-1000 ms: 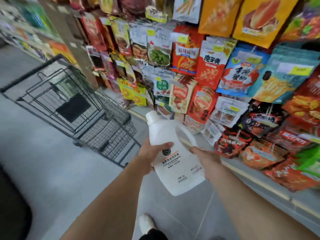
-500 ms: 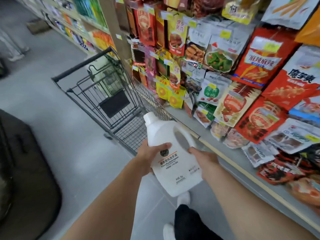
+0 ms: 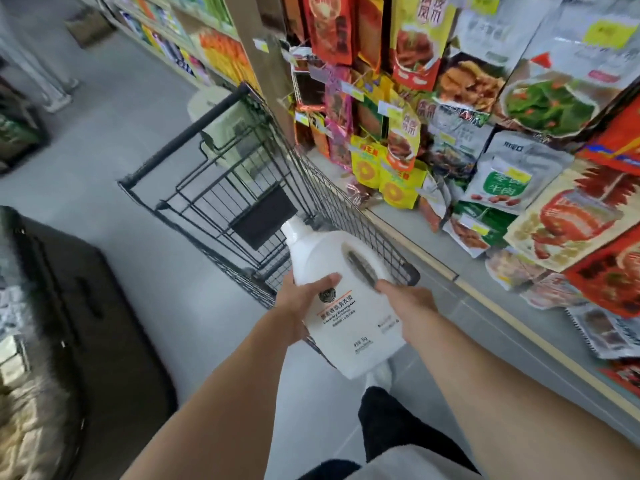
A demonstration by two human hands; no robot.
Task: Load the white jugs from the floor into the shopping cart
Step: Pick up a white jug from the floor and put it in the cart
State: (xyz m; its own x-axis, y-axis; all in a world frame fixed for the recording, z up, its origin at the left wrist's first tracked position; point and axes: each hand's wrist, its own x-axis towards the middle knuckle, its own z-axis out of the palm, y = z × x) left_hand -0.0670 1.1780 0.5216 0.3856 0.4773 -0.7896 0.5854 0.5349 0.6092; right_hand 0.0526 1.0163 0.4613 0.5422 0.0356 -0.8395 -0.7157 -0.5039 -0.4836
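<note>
I hold a white laundry detergent jug (image 3: 346, 306) with both hands, cap tilted up and away from me, just over the near corner of the black wire shopping cart (image 3: 242, 188). My left hand (image 3: 301, 306) grips its left side with the thumb across the label. My right hand (image 3: 405, 299) holds its right side below the handle opening. The cart basket ahead shows no jugs inside; a black flap hangs on its inner wall.
Shelves of snack packets (image 3: 485, 133) line the right side, with a low ledge (image 3: 485, 299) running along the aisle. A dark bin (image 3: 86, 323) stands at my left. A pale stack (image 3: 225, 126) sits beyond the cart. Grey floor stretches ahead on the left. My white shoe (image 3: 379, 374) is below the jug.
I have stepped closer to the cart; it now fills the view's middle and the jug has reached its near corner. Both hands keep the same grip.
</note>
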